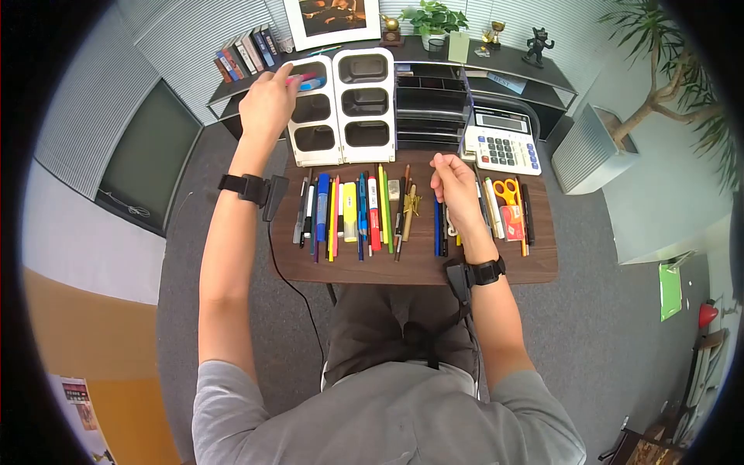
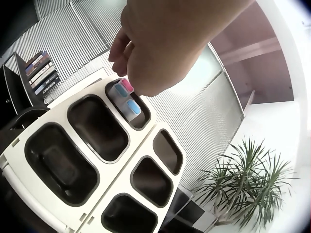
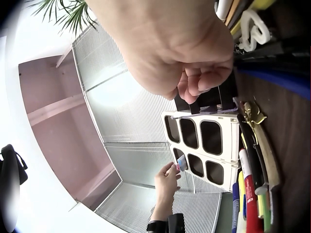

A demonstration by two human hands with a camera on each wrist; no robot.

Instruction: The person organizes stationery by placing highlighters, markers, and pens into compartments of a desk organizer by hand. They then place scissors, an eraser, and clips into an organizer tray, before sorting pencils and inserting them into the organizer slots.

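My left hand [image 1: 267, 107] is over the back left compartment of a white organizer [image 1: 336, 116], fingers loosely bent. Right by its fingertips is a small blurred pink-ended piece [image 2: 127, 85]. A blue-ended, pale-bodied piece [image 2: 132, 107] shows inside the same compartment [image 2: 142, 121]; its exact kind is blurred. In the left wrist view, the hand stands just above these pieces. My right hand [image 1: 457, 192] hovers over the pens on the right of the table, its fingers loosely curled with nothing visible in them. Below it lie blue pens [image 1: 437, 229] and a white clip-like piece [image 3: 254, 30].
Several pens, markers and highlighters [image 1: 350, 211] lie in a row on the brown table [image 1: 418, 271]. Orange scissors [image 1: 507, 190] and a calculator [image 1: 505, 147] are at the right. A black tiered tray [image 1: 430, 105] stands beside the organizer. Books [image 1: 246, 54] line the back shelf.
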